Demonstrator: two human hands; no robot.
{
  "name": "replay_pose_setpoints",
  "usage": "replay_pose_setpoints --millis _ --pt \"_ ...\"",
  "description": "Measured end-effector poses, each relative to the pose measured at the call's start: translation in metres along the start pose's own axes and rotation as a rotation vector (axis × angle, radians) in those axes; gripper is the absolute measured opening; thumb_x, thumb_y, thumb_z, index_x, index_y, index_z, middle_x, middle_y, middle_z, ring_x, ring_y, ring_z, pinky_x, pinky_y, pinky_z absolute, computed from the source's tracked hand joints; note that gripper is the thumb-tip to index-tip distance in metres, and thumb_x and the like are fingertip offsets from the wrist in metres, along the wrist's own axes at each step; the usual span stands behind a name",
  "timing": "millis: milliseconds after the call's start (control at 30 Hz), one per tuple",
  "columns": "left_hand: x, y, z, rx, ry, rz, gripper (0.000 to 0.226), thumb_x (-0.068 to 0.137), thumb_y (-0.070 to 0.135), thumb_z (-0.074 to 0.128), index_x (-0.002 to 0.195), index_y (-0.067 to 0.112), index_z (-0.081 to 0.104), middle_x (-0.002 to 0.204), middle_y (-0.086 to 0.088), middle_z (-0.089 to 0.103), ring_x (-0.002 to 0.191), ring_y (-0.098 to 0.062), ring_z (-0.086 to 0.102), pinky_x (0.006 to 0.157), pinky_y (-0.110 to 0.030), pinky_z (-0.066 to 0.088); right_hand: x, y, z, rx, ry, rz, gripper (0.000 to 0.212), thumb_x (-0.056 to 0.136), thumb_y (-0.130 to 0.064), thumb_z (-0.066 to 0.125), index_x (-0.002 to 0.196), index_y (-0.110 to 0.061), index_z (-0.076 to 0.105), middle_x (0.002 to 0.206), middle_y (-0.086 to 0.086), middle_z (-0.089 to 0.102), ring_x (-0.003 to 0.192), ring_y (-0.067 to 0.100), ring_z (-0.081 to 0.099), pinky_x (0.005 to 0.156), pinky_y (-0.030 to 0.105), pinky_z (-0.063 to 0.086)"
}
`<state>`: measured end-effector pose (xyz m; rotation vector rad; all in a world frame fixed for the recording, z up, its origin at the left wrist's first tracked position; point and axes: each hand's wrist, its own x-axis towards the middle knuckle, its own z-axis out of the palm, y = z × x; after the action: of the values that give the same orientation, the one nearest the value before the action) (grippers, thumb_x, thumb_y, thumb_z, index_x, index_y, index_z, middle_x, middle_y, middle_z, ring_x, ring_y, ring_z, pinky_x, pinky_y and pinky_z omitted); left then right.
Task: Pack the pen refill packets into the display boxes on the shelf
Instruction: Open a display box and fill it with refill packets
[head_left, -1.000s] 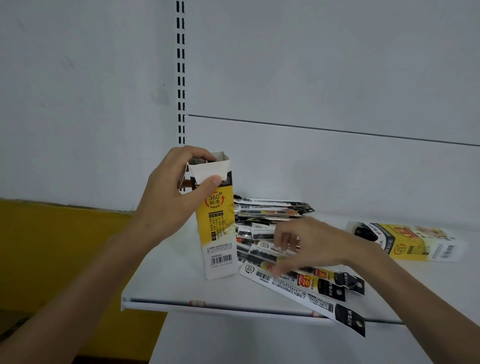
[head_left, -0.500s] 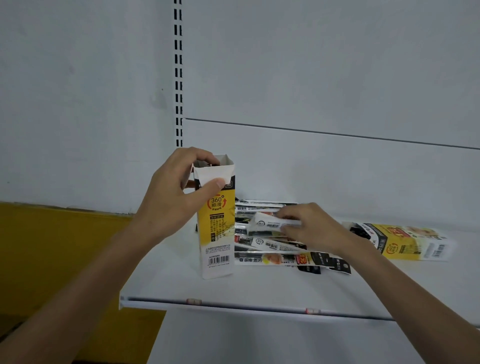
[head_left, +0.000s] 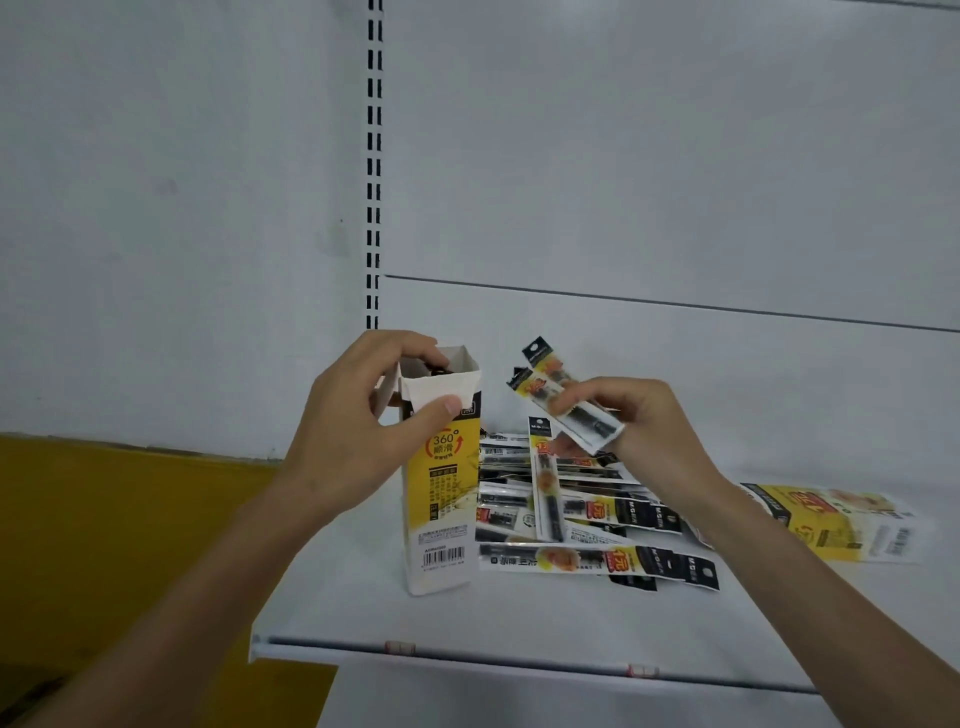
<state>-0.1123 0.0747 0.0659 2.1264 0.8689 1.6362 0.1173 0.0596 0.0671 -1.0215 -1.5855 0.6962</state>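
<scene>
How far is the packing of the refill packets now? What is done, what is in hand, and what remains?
Early stage. Done: one display box stands upright and open on the shelf, steadied by the left hand; something dark shows inside. In hand: the right hand holds a few packets raised beside the opening. Left: the pile of packets on the shelf, and a second box lying flat.

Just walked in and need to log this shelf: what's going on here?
A person is packing pen refill packets into a display box. The left hand steadies the upright box by its open top. The right hand holds a couple of packets in the air beside it. More packets lie in a pile on the shelf, and a second box lies flat to the right.
</scene>
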Motion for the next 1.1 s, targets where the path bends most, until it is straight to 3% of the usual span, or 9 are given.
replay_pose_setpoints --millis 167,267,433,533,633,700,767,933,1100 --pt "0.001 0.001 -0.001 0.012 -0.020 -0.022 0.024 0.075 0.021 0.072 0.093 0.028 0.058 0.107 0.017 0.056 0.098 0.000 0.053 0.070 -0.015 0.049 0.007 -0.004 0.003 0.193 -0.140 0.097 0.022 0.080 -0.019 0.058 0.090 -0.010 0.075 0.109 0.005 0.070 0.102 0.019 0.065 0.084 0.036 0.056" --pt "0.000 0.001 0.001 -0.012 -0.053 -0.032 0.026 0.075 0.019 0.071 0.095 0.028 0.058 0.106 0.017 0.057 0.099 0.002 0.053 0.072 -0.013 0.050 0.012 -0.013 0.010 0.158 0.009 0.052 0.010 0.083 -0.001 0.062 0.088 -0.008 0.067 0.107 0.008 0.069 0.087 0.026 0.070 0.070 0.034 0.057" --pt "0.004 0.002 -0.001 0.056 -0.104 -0.014 0.034 0.077 0.021 0.068 0.098 0.043 0.051 0.104 0.023 0.052 0.099 0.009 0.050 0.069 -0.007 0.046 0.025 -0.038 0.015 0.346 0.035 0.007 0.054 0.085 0.013 0.052 0.127 -0.021 0.042 0.104 0.005 0.067 0.081 0.022 0.071 0.076 0.033 0.058" --pt "0.006 0.001 -0.002 0.099 -0.120 0.021 0.026 0.077 0.028 0.069 0.092 0.041 0.053 0.102 0.021 0.052 0.097 0.013 0.047 0.070 -0.006 0.045 0.035 -0.056 0.021 0.460 -0.008 0.004 0.029 0.087 0.005 0.045 0.112 -0.005 0.055 0.081 0.002 0.057 0.059 0.009 0.057 0.062 0.023 0.050" --pt "0.006 0.000 -0.002 0.104 -0.119 0.029 0.018 0.069 0.041 0.062 0.084 0.037 0.052 0.100 0.018 0.053 0.097 0.004 0.050 0.071 -0.011 0.047 0.041 -0.067 0.030 0.586 -0.056 0.021 0.020 0.095 -0.017 0.042 0.094 -0.009 0.061 0.075 0.000 0.057 0.067 0.010 0.058 0.070 0.030 0.052" --pt "0.006 -0.002 -0.002 0.114 -0.120 0.030 0.018 0.069 0.042 0.061 0.082 0.035 0.051 0.102 0.019 0.053 0.098 0.004 0.049 0.071 -0.009 0.046 0.045 -0.072 0.035 0.438 -0.010 -0.023 0.031 0.099 -0.028 0.037 0.086 -0.016 0.063 0.084 -0.005 0.062 0.086 0.009 0.059 0.086 0.036 0.049" --pt "0.005 -0.003 -0.002 0.105 -0.120 0.028 0.016 0.071 0.038 0.062 0.082 0.036 0.050 0.105 0.020 0.053 0.099 0.007 0.047 0.071 -0.005 0.043 0.046 -0.078 0.042 0.235 0.062 -0.098 0.033 0.098 -0.035 0.036 0.086 -0.024 0.064 0.094 -0.013 0.061 0.094 0.004 0.054 0.088 0.031 0.045" --pt "0.005 -0.004 -0.003 0.061 -0.121 0.006 0.018 0.077 0.032 0.066 0.082 0.040 0.050 0.109 0.018 0.054 0.101 0.007 0.048 0.073 -0.002 0.041 0.049 -0.076 0.054 0.238 0.069 -0.174 0.019 0.095 -0.025 0.048 0.089 -0.021 0.066 0.086 -0.013 0.063 0.081 0.005 0.060 0.072 0.026 0.055" --pt "0.005 -0.003 -0.002 0.066 -0.131 0.007 0.012 0.077 0.047 0.062 0.080 0.040 0.052 0.100 0.022 0.054 0.098 0.005 0.049 0.077 -0.005 0.042 0.049 -0.062 0.059 -0.173 0.089 -0.157 0.018 0.088 -0.024 0.062 0.084 -0.008 0.068 0.079 0.011 0.068 0.075 0.024 0.064 0.072 0.038 0.056"
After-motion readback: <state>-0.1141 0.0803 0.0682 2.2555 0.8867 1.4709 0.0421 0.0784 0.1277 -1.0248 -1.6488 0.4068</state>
